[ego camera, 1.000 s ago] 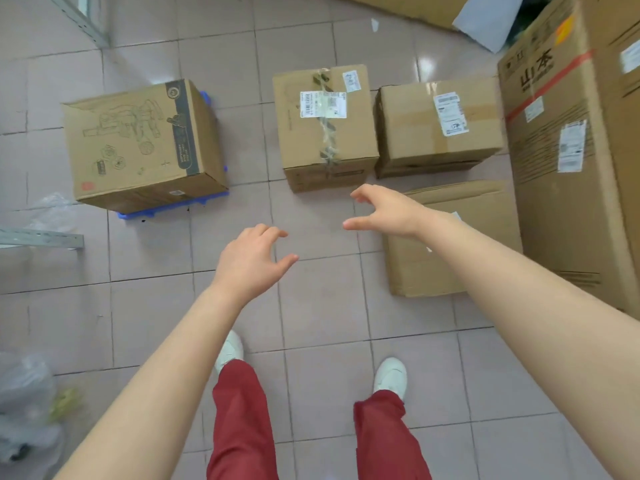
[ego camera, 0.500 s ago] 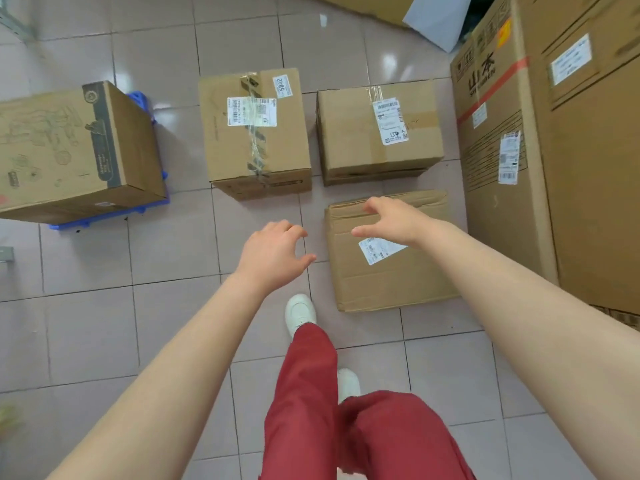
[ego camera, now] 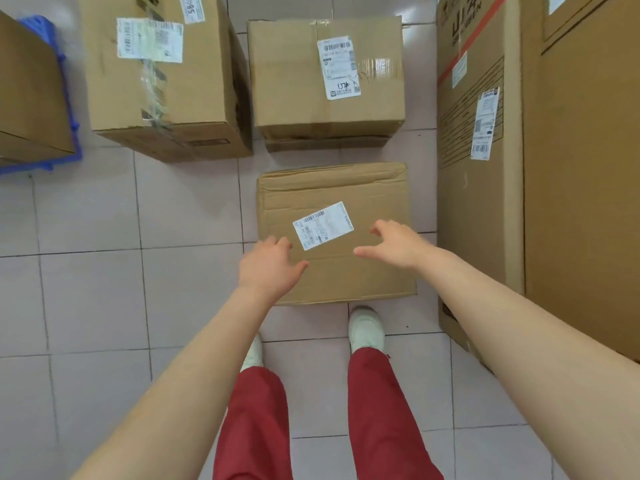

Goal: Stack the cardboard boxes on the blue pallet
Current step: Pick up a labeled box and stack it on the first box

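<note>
I look straight down at a tiled floor (ego camera: 86,299) with my two bare hands out in front of me. Both hover over the flat cardboard box (ego camera: 332,188) that lies on the floor just ahead of my white shoes (ego camera: 366,325). My left hand (ego camera: 268,268) is above its near left corner, the fingers (ego camera: 277,242) loosely spread and holding nothing. My right hand (ego camera: 394,245) is above the right half of the lid, its fingers (ego camera: 379,228) also apart, thumb stretched toward the left, holding nothing. I cannot tell whether either hand touches the cardboard.

A white shipping label (ego camera: 322,225) sits tilted on the lid between my hands; it carries a barcode and small print that I cannot read.

Beyond this box stands a second box (ego camera: 287,74), its white label (ego camera: 338,67) showing barcodes and a handwritten mark that reads like "15#". It rests on another, flatter carton (ego camera: 325,144) whose edge peeks out below. Left of it, just beside, is a taller box (ego camera: 204,84) crossed with clear tape; one label (ego camera: 149,39) is blurred, and a small sticker (ego camera: 191,8) near its top edge reads "5842" or so.

At the far left edge, the blue pallet (ego camera: 71,109) shows under one large box (ego camera: 27,95) already on it, well apart from the box under my hands.

On the right towers a very large carton (ego camera: 571,168) with a red stripe, bold black characters and Latin letters cut off by the frame, plus a long barcode label (ego camera: 485,123).

My red trousers (ego camera: 381,417) fill the bottom.
</note>
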